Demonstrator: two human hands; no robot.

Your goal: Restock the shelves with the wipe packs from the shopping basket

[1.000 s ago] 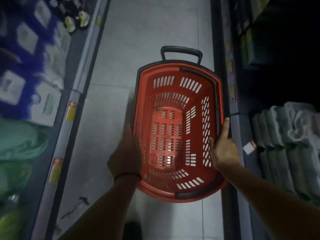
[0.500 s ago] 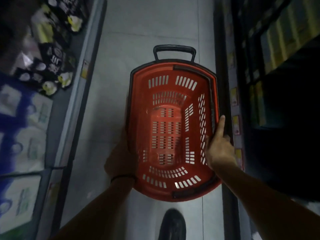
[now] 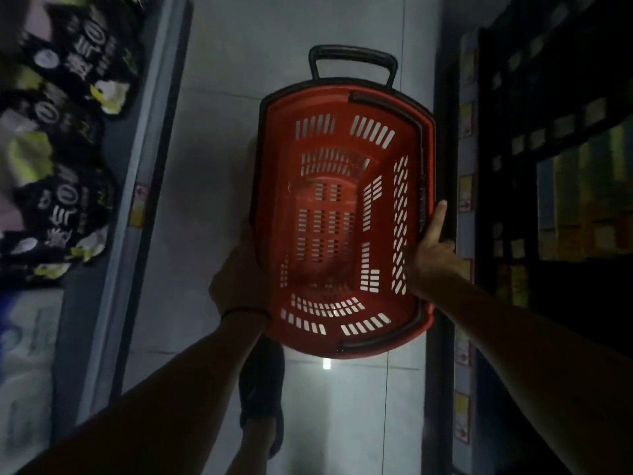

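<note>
Red shopping basket [image 3: 281,200], empty: we judge it rigid, light. Our right hand [image 3: 432,260] clasps it at 3 o'clock; left hand [image 3: 239,269] at 9 o'clock, grip hidden.

Left hand [image 3: 239,269]: fingers were hidden behind the outer wall of the shopping basket [image 3: 284,186]; grip not determinable.
Right hand [image 3: 433,258]: one digit lay along the rim, the remaining fingers were concealed.
Forearms [image 3: 178,389]: both cut off by the lower edge.
Shoe [image 3: 262,389]: dim, its far end hidden beneath the basket.
Packs [image 3: 68,207], left side: motion-blurred, print unreadable.
Price labels [image 3: 465,195], right rail: too small to read.
Right shelves [image 3: 565,200]: dark, goods indistinct, cut off at the right edge.
</note>
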